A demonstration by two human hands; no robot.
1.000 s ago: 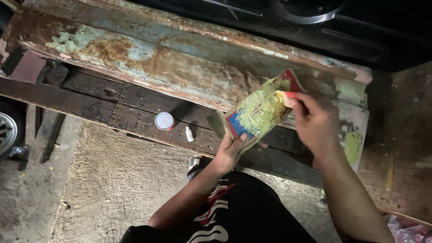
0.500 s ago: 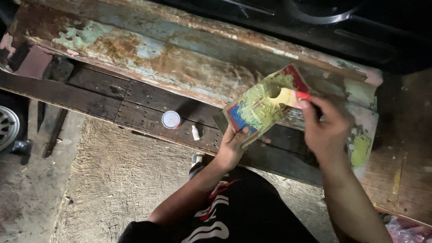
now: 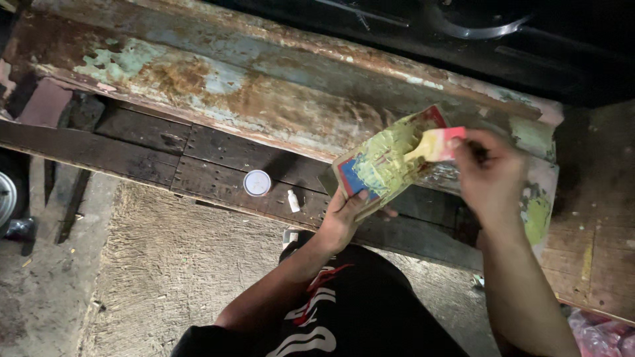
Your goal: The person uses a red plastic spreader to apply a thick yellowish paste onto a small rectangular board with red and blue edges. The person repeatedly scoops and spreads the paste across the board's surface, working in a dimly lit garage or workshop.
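My left hand (image 3: 344,215) grips the lower edge of a piece of cardboard (image 3: 387,162), red and blue at its borders and smeared with yellow-green putty. My right hand (image 3: 493,175) holds a small pink and yellow spreader (image 3: 436,144) whose edge rests on the putty on the cardboard. Both hands hover over a long rusty metal panel (image 3: 218,86) with flaking blue-green paint. A patch of the same yellow-green putty (image 3: 537,218) covers the panel's right end, just right of my right hand.
A round white lid (image 3: 257,183) and a small white tube (image 3: 293,200) lie on dark wooden planks (image 3: 152,149) under the panel. A woven mat (image 3: 178,264) covers the floor. A metal object (image 3: 5,198) sits at the left edge. My knee in black shorts (image 3: 357,297) is below.
My right hand has drawn the spreader from the cardboard's top right corner down across the putty. The view has shifted slightly, and the left hand keeps its hold.
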